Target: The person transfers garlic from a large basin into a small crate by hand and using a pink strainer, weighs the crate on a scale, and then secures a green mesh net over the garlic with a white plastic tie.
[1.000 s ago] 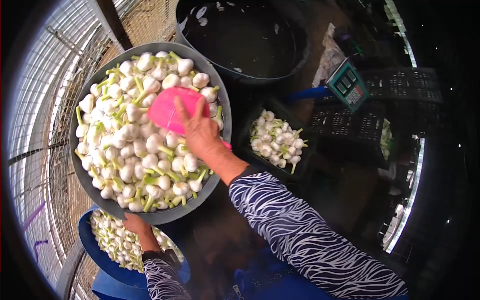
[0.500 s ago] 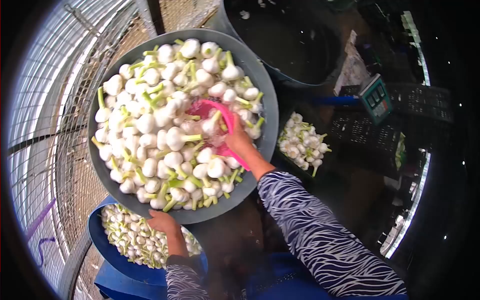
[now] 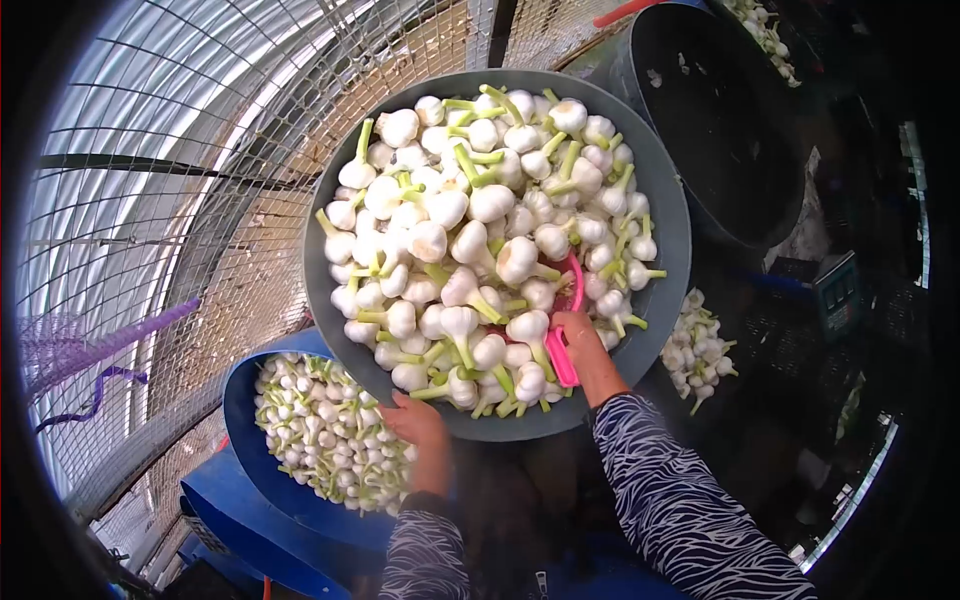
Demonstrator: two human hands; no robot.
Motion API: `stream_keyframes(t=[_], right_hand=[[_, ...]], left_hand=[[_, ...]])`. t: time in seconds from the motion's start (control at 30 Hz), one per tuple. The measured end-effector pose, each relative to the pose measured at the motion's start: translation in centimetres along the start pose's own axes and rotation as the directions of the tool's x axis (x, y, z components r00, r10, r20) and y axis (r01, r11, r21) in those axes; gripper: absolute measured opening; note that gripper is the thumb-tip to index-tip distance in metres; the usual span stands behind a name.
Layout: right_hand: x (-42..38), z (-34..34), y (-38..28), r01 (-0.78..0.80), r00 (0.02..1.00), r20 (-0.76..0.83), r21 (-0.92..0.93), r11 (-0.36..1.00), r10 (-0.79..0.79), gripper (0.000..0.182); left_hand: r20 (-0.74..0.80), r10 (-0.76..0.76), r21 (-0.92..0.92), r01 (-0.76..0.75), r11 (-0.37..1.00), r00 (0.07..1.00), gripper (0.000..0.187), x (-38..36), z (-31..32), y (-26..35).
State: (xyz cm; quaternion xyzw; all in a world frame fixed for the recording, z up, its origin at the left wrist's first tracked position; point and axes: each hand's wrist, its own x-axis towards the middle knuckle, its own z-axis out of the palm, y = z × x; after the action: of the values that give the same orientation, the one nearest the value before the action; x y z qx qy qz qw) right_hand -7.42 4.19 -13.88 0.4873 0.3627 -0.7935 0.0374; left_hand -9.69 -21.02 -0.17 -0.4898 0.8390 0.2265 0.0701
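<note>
A wide grey tub [image 3: 655,350] holds a heap of white garlic bulbs [image 3: 490,203] with trimmed green stalks. Low in the heap on the right lies a pink plastic basket [image 3: 562,358], mostly covered by bulbs. My right hand [image 3: 590,355] grips its near edge, fingers partly hidden among the garlic. My left hand [image 3: 415,425], slightly blurred, is at the tub's lower left rim with its fingers stretched out and nothing in them. Just left of that hand is a blue barrel [image 3: 240,400] filled with smaller-looking garlic bulbs [image 3: 325,430].
A large dark tub [image 3: 720,120] stands at the upper right. Another pile of garlic [image 3: 697,350] lies right of the grey tub, near a scale display [image 3: 838,290]. Wire mesh [image 3: 240,200] runs along the left, with a purple strand [image 3: 130,345] on it.
My view has swung left, so everything appears further right. The pink basket has sunk deeper, and bulbs now cover most of it. My left hand sits lower against the rim.
</note>
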Motion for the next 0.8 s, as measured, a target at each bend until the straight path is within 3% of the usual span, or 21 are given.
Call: stream_keyframes(t=[0.07,0.23,0.33,0.4,0.5,0.6,0.8], right_hand=[[-2.1,0.3,-0.8,-0.194,0.978,-0.053,0.124,0.973,0.201,0.032],[4.4,0.7,3.7,-0.206,0.978,-0.031,0.057,0.977,0.208,0.034],[-2.5,3.7,-1.1,-0.163,0.987,0.007,0.084,0.983,0.163,0.039],[-4.9,3.4,-2.3,-0.159,0.987,-0.026,0.068,0.985,0.162,0.064],[-7.8,3.4,-3.2,-0.093,0.987,0.140,0.141,0.986,0.073,0.060],[-10.3,2.7,-4.8,-0.172,0.973,0.171,0.102,0.980,0.153,0.054],[-14.0,2.0,-7.6,-0.106,0.973,0.221,0.181,0.978,0.065,0.049]], left_hand=[[0.001,0.021,-0.002,-0.021,1.000,1.000,0.051,0.3,0.4,-1.0],[-0.057,0.069,-0.017,-0.070,0.997,0.996,0.049,0.9,1.0,-1.6],[-0.030,0.057,-0.001,-0.057,0.998,0.998,0.048,0.4,0.5,-1.0],[-0.003,0.042,-0.011,-0.042,0.999,0.999,0.048,0.2,0.3,-0.5],[-0.053,0.109,0.060,-0.106,0.993,0.993,0.047,0.5,0.5,-0.9],[-0.044,0.104,0.064,-0.101,0.993,0.994,0.047,0.5,0.6,-1.3],[0.020,0.081,-0.002,-0.081,0.997,0.997,0.048,1.5,0.8,-1.9]])
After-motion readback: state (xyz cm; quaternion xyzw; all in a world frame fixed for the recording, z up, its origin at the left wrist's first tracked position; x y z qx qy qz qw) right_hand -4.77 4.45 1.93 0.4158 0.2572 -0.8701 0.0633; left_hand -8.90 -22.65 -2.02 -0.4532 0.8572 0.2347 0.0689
